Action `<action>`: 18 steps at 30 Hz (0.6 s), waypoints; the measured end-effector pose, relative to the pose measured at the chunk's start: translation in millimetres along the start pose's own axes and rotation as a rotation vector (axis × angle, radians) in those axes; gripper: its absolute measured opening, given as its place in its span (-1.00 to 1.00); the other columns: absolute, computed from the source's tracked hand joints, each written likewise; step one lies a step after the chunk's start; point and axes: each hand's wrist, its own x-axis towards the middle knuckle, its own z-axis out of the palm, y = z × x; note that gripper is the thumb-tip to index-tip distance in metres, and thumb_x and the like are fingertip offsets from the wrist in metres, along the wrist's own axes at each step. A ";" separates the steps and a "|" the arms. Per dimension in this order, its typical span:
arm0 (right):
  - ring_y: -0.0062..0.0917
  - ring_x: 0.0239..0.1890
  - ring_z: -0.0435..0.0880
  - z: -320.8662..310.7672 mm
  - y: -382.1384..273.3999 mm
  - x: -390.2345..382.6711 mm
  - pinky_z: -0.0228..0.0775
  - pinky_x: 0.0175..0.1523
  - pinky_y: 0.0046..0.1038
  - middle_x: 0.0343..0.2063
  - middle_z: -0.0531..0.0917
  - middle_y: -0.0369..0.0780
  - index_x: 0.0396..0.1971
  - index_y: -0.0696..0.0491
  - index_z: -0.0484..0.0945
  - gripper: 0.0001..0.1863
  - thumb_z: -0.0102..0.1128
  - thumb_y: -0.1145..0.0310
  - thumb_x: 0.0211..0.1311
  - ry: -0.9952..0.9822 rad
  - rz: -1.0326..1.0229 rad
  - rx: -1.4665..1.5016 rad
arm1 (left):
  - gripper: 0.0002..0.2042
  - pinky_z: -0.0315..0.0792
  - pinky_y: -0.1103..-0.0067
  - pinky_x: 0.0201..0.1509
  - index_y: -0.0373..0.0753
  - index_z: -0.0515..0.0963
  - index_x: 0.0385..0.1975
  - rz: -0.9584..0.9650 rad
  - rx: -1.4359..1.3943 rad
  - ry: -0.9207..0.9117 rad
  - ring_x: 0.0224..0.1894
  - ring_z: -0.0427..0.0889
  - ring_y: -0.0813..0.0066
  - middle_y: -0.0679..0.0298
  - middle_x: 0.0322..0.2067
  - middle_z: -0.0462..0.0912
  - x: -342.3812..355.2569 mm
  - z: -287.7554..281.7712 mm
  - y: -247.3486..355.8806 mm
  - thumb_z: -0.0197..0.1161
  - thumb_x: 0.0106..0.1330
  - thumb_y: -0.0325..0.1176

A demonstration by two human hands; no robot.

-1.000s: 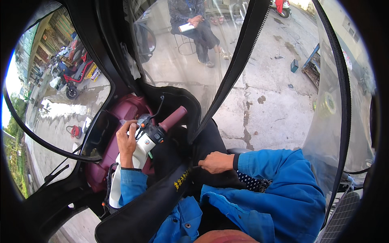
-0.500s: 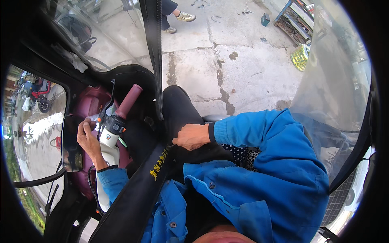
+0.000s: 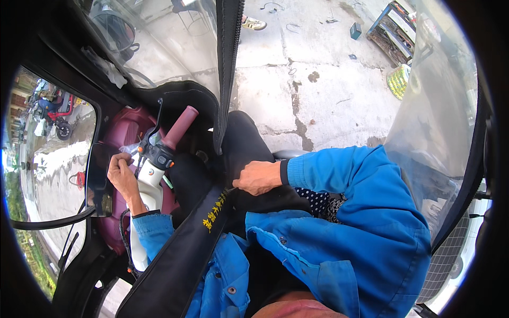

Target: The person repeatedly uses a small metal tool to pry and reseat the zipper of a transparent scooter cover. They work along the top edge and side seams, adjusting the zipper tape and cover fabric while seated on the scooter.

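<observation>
My left hand point(image 3: 122, 172) is beside the handlebar controls point(image 3: 157, 155) of a pink scooter point(image 3: 127, 127), fingers curled and pressed together. A scrap of clear plastic point(image 3: 130, 149) shows by its fingertips; whether they hold it is unclear. The pink handgrip point(image 3: 180, 127) and black brake lever point(image 3: 159, 114) extend beyond it. My right hand point(image 3: 258, 177) is closed above my black-trousered leg, at the edge of a black fabric flap point(image 3: 180, 249) with yellow lettering. A small thin piece point(image 3: 231, 189) pokes out from its fingertips, too small to name.
A clear-windowed black cover surrounds me, with a zipper point(image 3: 233, 63) along one edge. A mirror-like pane point(image 3: 50, 153) stands at left. Outside on the concrete are a person's shoe point(image 3: 254, 24), a metal rack point(image 3: 391, 34), a dark box point(image 3: 355, 31) and a yellow-green woven container point(image 3: 397, 80).
The whole view has shifted slightly, so the scooter and flap appear further right. The outside person's legs are now mostly hidden behind the cover. Both hands keep nearly the same places and closed poses.
</observation>
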 end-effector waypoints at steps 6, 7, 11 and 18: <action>0.05 -0.33 0.78 -0.6 1.5 -1.1 0.62 -0.23 -0.01 -0.45 0.74 0.09 -0.17 0.22 0.64 -0.75 0.18 0.39 0.23 0.030 0.029 0.016 | -0.78 0.58 0.57 -0.22 -0.41 0.65 -0.38 -0.020 -0.042 0.009 -0.39 0.71 0.52 0.25 -0.47 0.71 3.4 5.0 6.0 0.03 0.40 -0.59; 0.05 -0.33 0.77 -0.6 1.0 0.7 0.62 -0.24 -0.01 -0.45 0.74 0.09 -0.17 0.21 0.64 -0.75 0.17 0.39 0.24 0.010 0.008 0.027 | -0.79 0.56 0.57 -0.24 -0.40 0.65 -0.38 -0.040 -0.039 0.029 -0.39 0.71 0.52 0.25 -0.48 0.71 2.4 4.7 6.4 0.03 0.40 -0.59; 0.04 -0.40 0.74 -2.9 -4.8 4.7 0.57 -0.27 0.00 -0.54 0.70 0.07 -0.21 0.15 0.58 -0.79 0.13 0.31 0.39 0.024 0.004 0.009 | -0.81 0.52 0.55 -0.28 -0.40 0.66 -0.38 -0.002 -0.016 0.084 -0.43 0.68 0.53 0.22 -0.51 0.71 -0.7 2.5 7.7 0.08 0.38 -0.58; -0.01 -0.42 0.75 -1.6 -8.9 9.6 0.61 -0.25 -0.07 -0.54 0.71 0.02 -0.15 0.13 0.59 -0.78 0.11 0.29 0.49 0.029 0.008 -0.069 | -0.74 0.58 0.52 -0.22 -0.40 0.71 -0.39 -0.168 -0.119 0.057 -0.42 0.72 0.50 0.18 -0.50 0.75 6.2 -3.1 -4.1 0.04 0.36 -0.51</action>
